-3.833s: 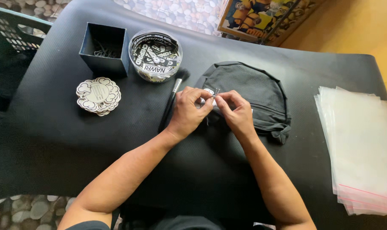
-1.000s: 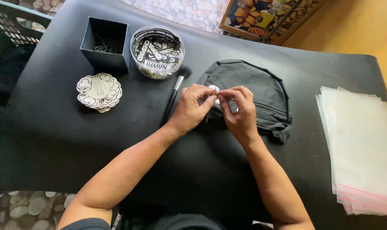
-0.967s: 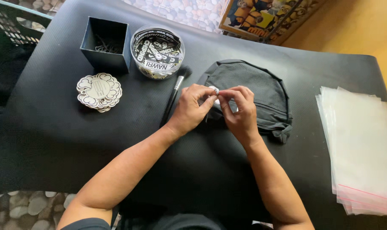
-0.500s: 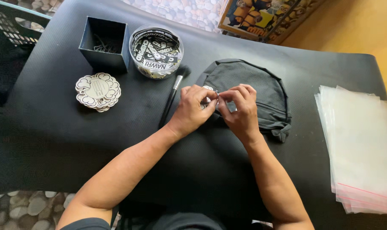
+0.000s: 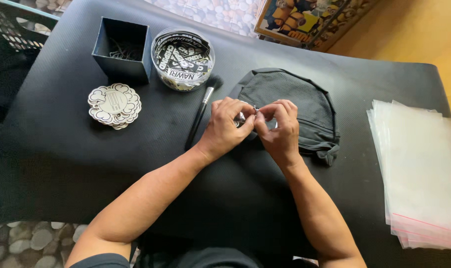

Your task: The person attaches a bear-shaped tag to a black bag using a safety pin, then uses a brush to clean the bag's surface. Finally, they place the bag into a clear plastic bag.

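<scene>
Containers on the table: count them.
2. A dark square box at the table's far left, and a round clear tub right beside it, full of labels.

- a black desk with a matte, finely textured top fills most of the frame.
- upper left: a dark square box, with a round clear tub of labels just beside it.
- below the box: a stack of scalloped white cards.
- centre: a black brush, lying slanted.
- upper centre: a black mesh cap.
- right edge: a stack of clear plastic bags.

free: mat near-left | blocked: brush left, bags right
</scene>
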